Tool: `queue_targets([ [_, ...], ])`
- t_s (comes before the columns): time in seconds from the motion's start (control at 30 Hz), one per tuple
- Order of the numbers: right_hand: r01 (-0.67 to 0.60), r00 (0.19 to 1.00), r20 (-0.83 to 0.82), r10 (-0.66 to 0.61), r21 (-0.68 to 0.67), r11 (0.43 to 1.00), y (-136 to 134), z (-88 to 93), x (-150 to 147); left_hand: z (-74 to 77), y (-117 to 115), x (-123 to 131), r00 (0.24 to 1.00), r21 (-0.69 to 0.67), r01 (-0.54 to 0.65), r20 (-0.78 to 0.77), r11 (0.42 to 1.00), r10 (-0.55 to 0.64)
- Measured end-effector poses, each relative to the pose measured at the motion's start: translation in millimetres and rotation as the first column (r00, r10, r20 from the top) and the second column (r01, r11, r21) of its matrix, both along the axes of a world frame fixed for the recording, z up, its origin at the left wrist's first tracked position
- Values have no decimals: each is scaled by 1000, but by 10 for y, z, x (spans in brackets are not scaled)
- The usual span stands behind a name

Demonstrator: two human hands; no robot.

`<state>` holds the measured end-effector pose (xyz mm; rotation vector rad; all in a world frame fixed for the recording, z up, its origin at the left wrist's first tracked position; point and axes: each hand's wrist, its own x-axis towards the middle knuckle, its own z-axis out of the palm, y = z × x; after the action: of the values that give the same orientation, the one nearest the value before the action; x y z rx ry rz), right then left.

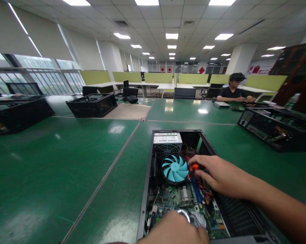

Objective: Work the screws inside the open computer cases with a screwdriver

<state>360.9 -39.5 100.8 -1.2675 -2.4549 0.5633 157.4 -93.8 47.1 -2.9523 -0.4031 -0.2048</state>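
An open computer case (145, 203) lies in front of me with its inside facing up. My right hand (216, 174) reaches in from the right, thumb and fingers closed on a small orange-and-black piece (193, 167) beside the cooling fan (175, 168). The fan has light-blue blades in a black ring. At the near end of the case, my left hand (174, 228) is bent over a silver-grey thing (200, 219) with a bright curved edge; its fingertips are mostly hidden. Between the hands shows the green motherboard (170, 196). Coloured wires (206, 195) run along its right side.
The power supply (167, 139) fills the case's far left corner. Other black cases stand on the green table (92, 162): one on the right (277, 128), one farther back (92, 105), one at left (21, 113). A person (234, 89) sits at the far right.
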Motion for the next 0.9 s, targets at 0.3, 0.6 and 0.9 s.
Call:
queue_targets([
  [0.3,80,972,214,-99,93,992,127,-109,-62,-15,-6,8,1000,-8,-1,3,1000,1],
  [0.6,-158,986,57,155,68,985,-42,284,-343,-2,-19,27,999,-32,-13,-36,999,12],
  [0.9,-271,952,181,248,116,956,110,53,-658,-18,-26,94,989,-168,-111,-117,980,92],
])
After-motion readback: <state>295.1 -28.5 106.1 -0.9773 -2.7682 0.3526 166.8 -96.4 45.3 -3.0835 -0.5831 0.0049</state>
